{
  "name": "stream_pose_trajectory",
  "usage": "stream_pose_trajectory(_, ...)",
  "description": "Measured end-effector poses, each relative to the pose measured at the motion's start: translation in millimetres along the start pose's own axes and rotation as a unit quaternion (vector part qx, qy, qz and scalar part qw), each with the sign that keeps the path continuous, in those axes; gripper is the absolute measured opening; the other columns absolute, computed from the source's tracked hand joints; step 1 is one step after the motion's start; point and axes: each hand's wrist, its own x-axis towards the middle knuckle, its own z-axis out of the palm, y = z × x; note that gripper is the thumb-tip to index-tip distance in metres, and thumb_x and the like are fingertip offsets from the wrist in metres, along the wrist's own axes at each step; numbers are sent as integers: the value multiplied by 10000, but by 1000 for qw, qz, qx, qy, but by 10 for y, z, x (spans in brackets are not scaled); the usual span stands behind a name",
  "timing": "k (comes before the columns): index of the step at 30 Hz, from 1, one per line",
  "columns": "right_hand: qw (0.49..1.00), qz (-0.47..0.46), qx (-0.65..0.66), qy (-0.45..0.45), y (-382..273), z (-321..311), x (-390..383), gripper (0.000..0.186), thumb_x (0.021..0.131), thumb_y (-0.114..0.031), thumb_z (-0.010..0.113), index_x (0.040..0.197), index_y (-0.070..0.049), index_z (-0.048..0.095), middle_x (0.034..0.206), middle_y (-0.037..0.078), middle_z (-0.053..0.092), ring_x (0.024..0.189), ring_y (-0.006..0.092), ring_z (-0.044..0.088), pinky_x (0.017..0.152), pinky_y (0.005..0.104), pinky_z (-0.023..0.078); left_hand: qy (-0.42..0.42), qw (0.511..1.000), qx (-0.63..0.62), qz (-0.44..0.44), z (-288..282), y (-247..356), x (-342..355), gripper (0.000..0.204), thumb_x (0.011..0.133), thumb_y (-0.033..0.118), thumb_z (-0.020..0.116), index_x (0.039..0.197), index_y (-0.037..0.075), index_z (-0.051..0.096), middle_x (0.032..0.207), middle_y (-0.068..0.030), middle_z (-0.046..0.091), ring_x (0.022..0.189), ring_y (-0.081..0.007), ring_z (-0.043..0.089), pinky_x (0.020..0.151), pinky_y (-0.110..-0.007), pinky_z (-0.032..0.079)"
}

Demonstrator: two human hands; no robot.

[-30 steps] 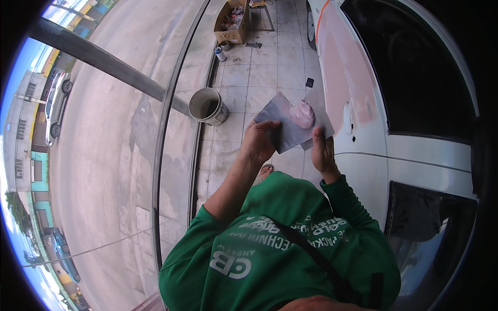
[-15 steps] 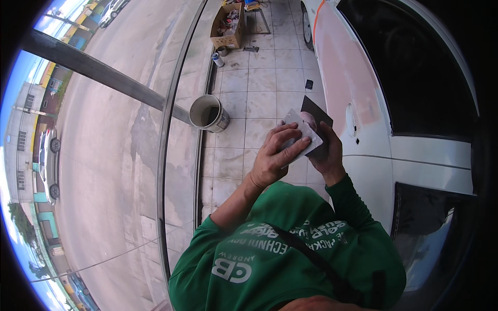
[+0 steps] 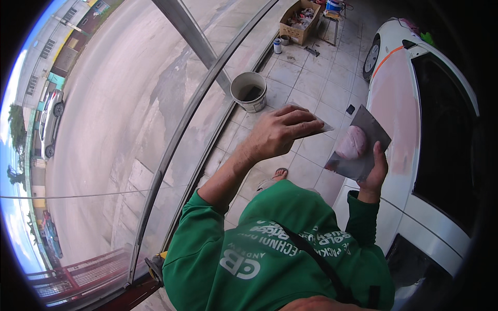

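Observation:
My left hand (image 3: 282,129) grips a thin flat spreader (image 3: 324,127), its fingers curled over the upper side. To its right, my right hand (image 3: 372,179) holds a dark grey square plate (image 3: 375,124), thumb on top, bearing a smooth lump of pink paste (image 3: 350,141). The spreader is apart from the paste, left of it. Beyond the plate stands a white car with a dull pink patch (image 3: 392,101) on its side, edged at the top by an orange line.
A bucket (image 3: 249,106) stands on the tiled floor (image 3: 332,90) by a metal-framed glass partition (image 3: 171,135). Farther off are a cardboard box (image 3: 294,32), a can (image 3: 277,46) and a stand (image 3: 327,28). A street with parked cars (image 3: 52,124) shows at left.
My view has turned, shifting the bucket and car rightward. The spreader, over the paste half a second ago, is now apart to its left, and the plate lies more open to view.

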Motion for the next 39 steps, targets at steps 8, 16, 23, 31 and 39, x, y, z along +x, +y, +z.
stream_pose_trajectory(8, 973, 143, -154, 93, 510, 37, -85, 525, 1047, -387, 551, 1320, 61, 541, 1247, 184, 615, 1138, 297, 615, 969, 421, 504, 105, 987, -94, -79, 694, 757, -613, 131, 818, 127, 748, 949, 120, 753, 1044, -17, 759, 1054, -245, 705, 895, -380, 557)
stream_pose_trajectory(16, 960, 114, -236, -95, 640, -459, -453, 537, 1010, -387, 583, 1430, -70, 479, 1346, 127, 591, 1266, 270, 571, 1067, 393, 467, 146, 985, -6, -87, 176, 1945, -959, 296, 908, 117, 643, 1202, 144, 673, 1254, -21, 686, 1220, -258, 633, 1074, -541, 467)
stream_pose_trajectory(23, 906, 274, 239, -217, 1118, -270, -976, 526, 1064, -386, 477, 1409, 12, 481, 1310, 121, 618, 1155, 213, 636, 1032, 376, 512, 147, 977, 75, -135, 309, 1507, -1728, 386, 879, -19, 586, 1232, 115, 668, 1347, -126, 616, 1260, -356, 584, 1040, -464, 499)
stream_pose_trajectory(31, 900, 280, 250, -223, 1258, 1108, -1213, 615, 1049, -448, 519, 1481, -18, 443, 1382, 162, 605, 1225, 287, 618, 1032, 406, 515, 196, 968, 4, -155, -583, 1694, -2111, 392, 851, -50, 614, 1170, 149, 724, 1383, -140, 610, 1255, -339, 597, 974, -411, 550)
stream_pose_trajectory(39, 927, 166, -235, -240, 1956, 1972, -1618, 637, 1061, -459, 503, 1393, 83, 464, 1331, 201, 566, 1185, 278, 606, 989, 407, 519, 199, 954, 82, -210, -1798, 1432, -2830, 275, 795, -27, 688, 1025, 103, 764, 1119, -74, 751, 1088, -302, 695, 899, -378, 579)
